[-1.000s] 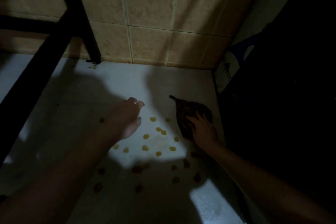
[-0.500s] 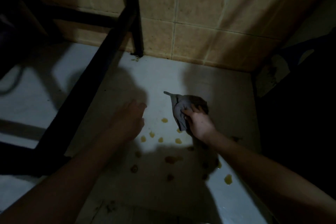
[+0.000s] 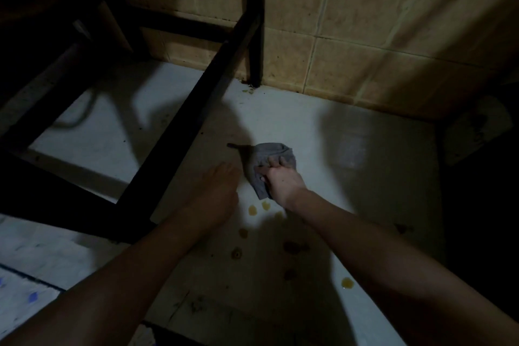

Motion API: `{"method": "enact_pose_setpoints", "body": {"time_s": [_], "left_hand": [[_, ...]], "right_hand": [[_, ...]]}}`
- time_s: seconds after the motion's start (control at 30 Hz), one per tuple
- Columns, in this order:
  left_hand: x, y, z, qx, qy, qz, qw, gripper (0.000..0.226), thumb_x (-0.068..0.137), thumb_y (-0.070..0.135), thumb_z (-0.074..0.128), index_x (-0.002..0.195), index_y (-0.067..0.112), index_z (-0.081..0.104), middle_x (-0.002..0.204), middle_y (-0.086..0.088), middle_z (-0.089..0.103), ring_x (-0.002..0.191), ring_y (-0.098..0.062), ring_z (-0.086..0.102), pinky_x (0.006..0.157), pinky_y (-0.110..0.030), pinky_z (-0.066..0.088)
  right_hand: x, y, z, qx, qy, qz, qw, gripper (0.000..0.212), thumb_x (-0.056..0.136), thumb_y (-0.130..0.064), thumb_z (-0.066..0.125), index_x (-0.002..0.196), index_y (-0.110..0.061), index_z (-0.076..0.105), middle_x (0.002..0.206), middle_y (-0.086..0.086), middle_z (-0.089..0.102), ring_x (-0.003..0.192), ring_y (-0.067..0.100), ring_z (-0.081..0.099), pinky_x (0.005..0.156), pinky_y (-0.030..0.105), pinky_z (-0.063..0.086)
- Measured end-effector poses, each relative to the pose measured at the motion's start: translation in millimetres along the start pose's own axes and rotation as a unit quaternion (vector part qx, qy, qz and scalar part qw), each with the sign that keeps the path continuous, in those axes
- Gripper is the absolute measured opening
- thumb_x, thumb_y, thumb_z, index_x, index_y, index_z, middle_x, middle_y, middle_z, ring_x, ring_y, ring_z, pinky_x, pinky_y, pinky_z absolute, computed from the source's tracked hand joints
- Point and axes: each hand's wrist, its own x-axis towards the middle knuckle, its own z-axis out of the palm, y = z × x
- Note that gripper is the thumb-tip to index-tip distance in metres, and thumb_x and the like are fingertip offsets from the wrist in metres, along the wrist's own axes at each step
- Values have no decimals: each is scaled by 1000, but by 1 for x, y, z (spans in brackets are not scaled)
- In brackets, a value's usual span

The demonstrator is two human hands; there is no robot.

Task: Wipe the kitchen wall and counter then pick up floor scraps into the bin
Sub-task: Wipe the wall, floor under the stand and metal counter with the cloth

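Two hands: both showed in the head view, bare forearms reaching down over the floor (image 3: pixel 365 177).
right hand (image 3: pixel 283 181): fingers curled round a grey cloth (image 3: pixel 271 153), bunching it; we saw the back of the hand up.
cloth: crumpled, down on the floor under the right hand. Most of it stuck out past the fingers toward the wall (image 3: pixel 365 22), and one thin corner pointed left.
left hand (image 3: pixel 214 191): in shadow, palm down, fingers fairly straight and together, nothing held that we could see. It sat just beside the cloth, on its left. Touching the floor or hovering: we could not tell.
scraps (image 3: pixel 252 209): several small yellow bits scattered on the floor, nearer us than the cloth, between the two forearms. Three lay close by the right wrist; one lay further back toward us, near the edge of the right forearm. A few darker ones sat in shadow.
floor: white, lit in patches, dirt specks near the bottom edge.
wall: tan square tiles, pale grout, meeting the floor behind the cloth.
frame (image 3: pixel 196 109): black bars; one upright leg stood at the foot of the wall, one slanting bar ran down left of the left hand.
cable (image 3: pixel 84 112): dim loop on the floor under the frame, far left; too dark for more.
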Motion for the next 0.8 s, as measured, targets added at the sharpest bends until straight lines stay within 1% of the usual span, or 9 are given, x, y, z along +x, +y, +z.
{"method": "enact_pose_setpoints", "body": {"time_s": [0.1,0.17,0.23,0.27,0.4,0.5,0.63,0.77,0.8], "left_hand": [[5,1,-2,-9,-14,-17,1000,50,94,23,47,140,9,37,145,-13,37,132,-28,35,108,-37,24],[6,2,-4,-18,-9,-8,1000,47,91,23,54,135,9,44,141,-13,41,128,-30,40,106,-39,29],[3,4,-7,-30,27,14,999,46,88,24,56,132,11,47,134,-13,46,121,-31,44,101,-41,34],[3,4,-8,-23,37,22,999,44,88,25,55,130,12,48,131,-12,48,117,-31,46,98,-41,37],[5,10,-12,-30,45,34,998,31,87,26,54,115,12,54,119,-10,54,107,-30,51,90,-40,40],[6,19,-9,-16,32,43,998,34,86,21,56,118,9,55,119,-13,53,107,-32,50,90,-40,39],[7,39,-7,-28,52,50,997,25,86,17,55,110,11,58,110,-14,55,97,-35,53,83,-41,40],[8,65,-10,-47,45,100,993,40,87,17,58,126,9,53,123,-16,54,109,-34,53,95,-44,43],[7,71,-12,-31,53,117,991,42,88,20,58,128,10,51,125,-16,53,112,-34,52,97,-45,42]], "right_hand": [[-1,-3,1,-26,-16,-37,999,36,97,-22,44,132,-24,51,148,9,33,140,33,21,115,38,17],[-7,-5,6,-29,-28,-70,997,42,97,-20,44,138,-24,45,153,7,28,143,32,16,118,38,11],[-15,-4,9,-30,-35,-91,995,47,98,-19,43,144,-22,36,156,7,22,145,32,12,119,40,9],[-19,0,8,-32,-41,-97,994,47,98,-19,43,144,-21,35,156,8,21,145,31,11,119,40,8],[-40,23,10,-64,-40,-109,991,45,97,-16,43,142,-21,38,156,9,21,146,22,10,120,35,0],[-63,41,12,-70,-39,-101,992,48,98,-19,41,145,-18,33,156,7,23,146,19,8,119,33,-4],[-98,67,1,-10,-51,-29,998,57,93,-18,51,146,-24,29,157,10,16,145,30,8,120,37,6],[-128,93,-1,23,-52,42,998,52,95,-14,48,144,-22,34,156,12,19,141,33,18,117,38,19],[-135,98,-1,51,-32,54,997,49,95,-13,47,143,-20,38,155,12,21,140,33,23,116,39,22]]}}
